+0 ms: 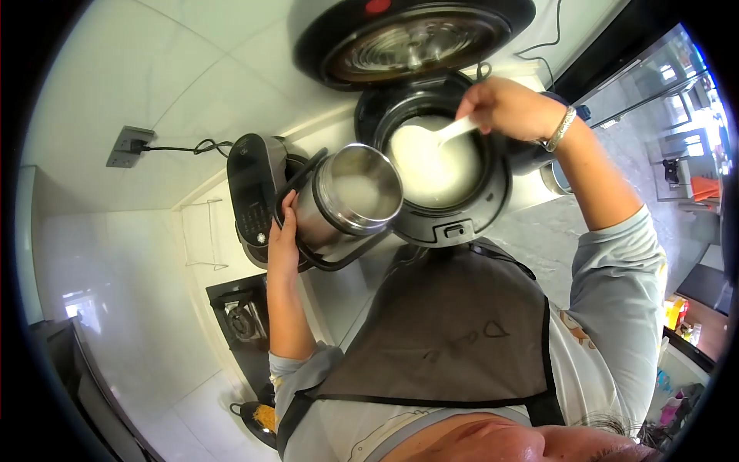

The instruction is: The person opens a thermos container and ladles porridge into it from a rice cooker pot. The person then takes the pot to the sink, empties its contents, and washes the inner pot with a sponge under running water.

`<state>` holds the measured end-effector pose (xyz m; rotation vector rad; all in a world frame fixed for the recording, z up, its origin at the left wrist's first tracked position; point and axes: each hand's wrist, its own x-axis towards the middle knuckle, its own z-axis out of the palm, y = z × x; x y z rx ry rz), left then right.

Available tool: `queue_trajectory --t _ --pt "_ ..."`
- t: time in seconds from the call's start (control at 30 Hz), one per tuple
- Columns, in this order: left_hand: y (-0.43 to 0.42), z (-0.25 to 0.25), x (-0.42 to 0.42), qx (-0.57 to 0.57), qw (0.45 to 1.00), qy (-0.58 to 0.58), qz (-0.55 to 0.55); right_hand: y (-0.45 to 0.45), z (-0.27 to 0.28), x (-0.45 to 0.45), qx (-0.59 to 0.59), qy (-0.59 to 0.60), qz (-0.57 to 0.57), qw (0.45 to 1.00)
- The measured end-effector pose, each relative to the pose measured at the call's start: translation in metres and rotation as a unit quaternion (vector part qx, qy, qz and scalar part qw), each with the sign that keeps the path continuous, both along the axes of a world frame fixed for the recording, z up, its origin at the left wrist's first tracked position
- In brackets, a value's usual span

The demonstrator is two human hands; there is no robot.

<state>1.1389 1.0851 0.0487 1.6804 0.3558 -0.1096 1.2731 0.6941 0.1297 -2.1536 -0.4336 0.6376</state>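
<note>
My right hand [512, 109] is closed on the handle of a white rice paddle [419, 154]. Its broad blade lies over a pale, soupy food, perhaps porridge [460, 171], inside the rice cooker [493, 206], whose lid [419, 48] stands raised. My left hand [283, 239] grips a steel thermos food jar [317, 215] by its side, within the loop of its dark handle. The jar tilts toward the cooker, its mouth close beside the cooker's rim. Some whitish food shows inside the jar. The left fingers are partly hidden behind it.
Left of the jar stands a black countertop appliance [252, 192] with a control panel. A wall socket [129, 146] feeds a black cord. Below it are a gas stove [240, 316], a wire rack [204, 235] and a pan [254, 420] with yellow food. A metal container [556, 179] sits right of the cooker.
</note>
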Motion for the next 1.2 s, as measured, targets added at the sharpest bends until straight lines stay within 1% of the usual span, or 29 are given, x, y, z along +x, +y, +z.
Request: queue_trajectory --t 0.03,0.1,0.13,0.17,0.2,0.23,0.3,0.33,0.43,0.47,0.57,0.63,0.67,0.77,0.83,0.87,0.97,1.0,1.1,1.13,1.2 --pt "0.000 0.001 0.000 -0.002 1.000 -0.001 0.003 0.008 0.010 -0.002 0.000 -0.015 0.012 1.000" --pt "0.003 -0.001 0.000 0.006 1.000 -0.008 -0.009 0.027 0.025 -0.012 -0.014 -0.112 0.052 0.992" --pt "0.004 -0.002 0.000 0.009 1.000 -0.011 -0.016 0.039 0.031 -0.019 -0.033 -0.137 0.061 0.988" --pt "0.004 -0.003 -0.001 0.004 1.000 -0.012 -0.016 0.051 0.041 -0.031 -0.075 -0.174 0.072 0.979" --pt "0.005 -0.004 -0.001 -0.002 1.000 -0.013 -0.016 0.061 0.034 -0.040 -0.070 -0.231 0.082 0.967" --pt "0.005 -0.005 -0.002 -0.008 1.000 -0.014 -0.015 0.070 0.020 -0.047 -0.064 -0.286 0.092 0.952" --pt "0.004 -0.006 -0.003 -0.028 0.999 -0.016 -0.011 0.081 0.003 -0.059 -0.010 -0.432 0.118 0.894" --pt "0.003 -0.006 -0.004 -0.038 0.999 -0.017 -0.008 0.087 0.004 -0.066 -0.038 -0.475 0.116 0.871" --pt "0.002 -0.004 -0.004 -0.018 1.000 -0.018 -0.010 0.079 0.003 -0.074 -0.025 -0.476 0.128 0.870" --pt "0.002 -0.004 -0.005 -0.019 1.000 -0.017 -0.009 0.072 0.002 -0.074 -0.013 -0.476 0.095 0.874" --pt "0.002 -0.005 -0.005 -0.029 0.999 -0.020 -0.010 0.044 0.002 -0.069 0.029 -0.403 -0.031 0.914" --pt "0.004 -0.009 -0.004 -0.038 0.999 -0.027 -0.015 0.024 -0.006 -0.059 0.030 -0.316 -0.091 0.944" --pt "0.003 -0.009 -0.004 -0.030 0.999 -0.026 -0.014 0.018 -0.015 -0.053 -0.022 -0.309 -0.105 0.945" --pt "0.000 -0.003 -0.004 -0.008 1.000 -0.019 -0.012 0.010 -0.077 -0.034 -0.120 -0.413 -0.072 0.900" --pt "-0.003 0.002 -0.003 -0.003 1.000 -0.009 -0.007 0.019 -0.092 -0.029 -0.237 -0.424 -0.024 0.874" --pt "-0.003 0.002 -0.003 -0.004 1.000 -0.008 -0.009 0.024 -0.105 -0.025 -0.268 -0.451 -0.018 0.851" --pt "-0.002 0.000 -0.003 -0.007 1.000 -0.006 -0.014 0.033 -0.127 -0.020 -0.311 -0.446 0.005 0.839" --pt "0.000 -0.002 -0.003 -0.006 1.000 -0.006 -0.014 0.036 -0.136 -0.018 -0.326 -0.423 0.019 0.845" --pt "0.001 -0.003 -0.002 0.001 1.000 -0.011 -0.018 0.041 -0.144 -0.020 -0.285 -0.321 -0.002 0.903" --pt "0.001 -0.003 -0.002 0.004 1.000 -0.013 -0.020 0.041 -0.148 -0.017 -0.270 -0.243 -0.011 0.931" --pt "0.001 -0.004 -0.003 0.001 1.000 -0.013 -0.020 0.041 -0.155 -0.018 -0.214 -0.141 -0.048 0.965"
